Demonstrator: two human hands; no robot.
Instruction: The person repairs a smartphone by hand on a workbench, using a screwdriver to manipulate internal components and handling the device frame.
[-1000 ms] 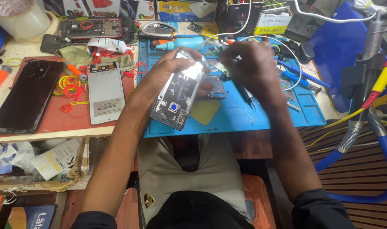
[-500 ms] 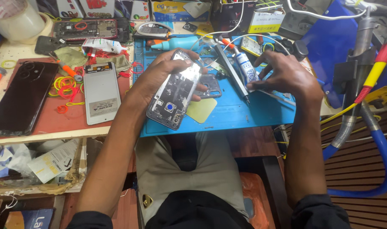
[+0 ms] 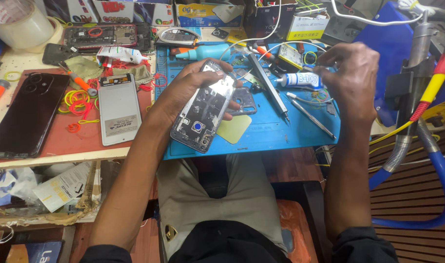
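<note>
1. The phone frame (image 3: 204,111) looks like bare metal and plastic, shiny along its edges.
2. The mat (image 3: 276,131) is matt blue, rubbery and smooth.
3. The black phone (image 3: 27,114) is glossy.
4. The glue tube (image 3: 300,80) is smooth white plastic.
5. The floor (image 3: 417,190) is ribbed dark wood.

Opened phone frame (image 3: 203,111), internals up, tilted above blue mat.

Colourful boxes (image 3: 208,13) along bench's back edge
</note>
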